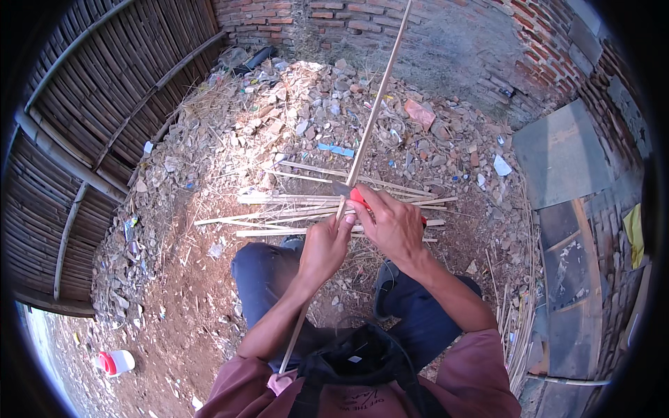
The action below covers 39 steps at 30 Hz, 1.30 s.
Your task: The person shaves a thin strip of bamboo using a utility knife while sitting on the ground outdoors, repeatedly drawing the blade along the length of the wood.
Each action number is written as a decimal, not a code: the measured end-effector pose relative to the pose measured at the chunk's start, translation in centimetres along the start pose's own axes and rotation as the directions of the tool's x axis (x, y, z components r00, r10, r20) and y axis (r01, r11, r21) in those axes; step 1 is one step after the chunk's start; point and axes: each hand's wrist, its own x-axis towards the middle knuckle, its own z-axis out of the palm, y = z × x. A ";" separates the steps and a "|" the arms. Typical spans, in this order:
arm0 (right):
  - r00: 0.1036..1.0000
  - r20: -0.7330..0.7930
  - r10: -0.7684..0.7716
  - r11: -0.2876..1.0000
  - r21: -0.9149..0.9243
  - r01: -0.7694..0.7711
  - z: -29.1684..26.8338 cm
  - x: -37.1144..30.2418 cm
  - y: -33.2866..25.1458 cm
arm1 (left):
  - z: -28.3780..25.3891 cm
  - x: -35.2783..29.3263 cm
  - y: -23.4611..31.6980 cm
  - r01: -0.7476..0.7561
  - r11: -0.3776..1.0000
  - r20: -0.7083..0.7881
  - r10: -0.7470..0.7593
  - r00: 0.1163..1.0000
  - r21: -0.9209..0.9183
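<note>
Outdoor yard, hard sunlight falling across red dirt floor (pixel 188 313), rubble heap (pixel 306 111) piling against brick wall (pixel 362 17), woven bamboo fence (pixel 104 104) curving along left, grey slabs (pixel 557 157) leaning at right, red-capped white bottle (pixel 115 362) lying lower left

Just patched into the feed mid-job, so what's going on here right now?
A person sits on bare ground and works a long bamboo strip. The left hand grips the strip low down, and the right hand holds a red-handled knife with its blade set against it. The strip runs from near the lap up toward the brick wall. A pile of cut strips lies on the ground just beyond the knees.
</note>
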 end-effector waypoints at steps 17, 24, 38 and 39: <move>0.977 0.109 -0.186 0.920 0.368 0.134 0.3 0.2 2.3 | -0.9 0.0 -2.7 -0.003 0.969 0.107 0.030 0.994 -0.245; 0.964 0.153 -0.218 0.934 0.319 0.161 0.6 0.4 2.3 | -0.5 -0.4 -1.5 -0.172 0.985 -0.009 0.172 0.985 -0.009; 0.979 0.056 -0.197 0.975 0.112 0.190 1.0 0.0 1.0 | -0.2 -0.5 -1.0 -0.171 0.966 -0.090 0.191 0.977 0.195; 0.979 0.056 -0.197 0.975 0.113 0.190 1.0 -0.1 0.7 | -0.3 -0.4 -1.1 -0.144 0.961 -0.090 0.169 0.982 0.237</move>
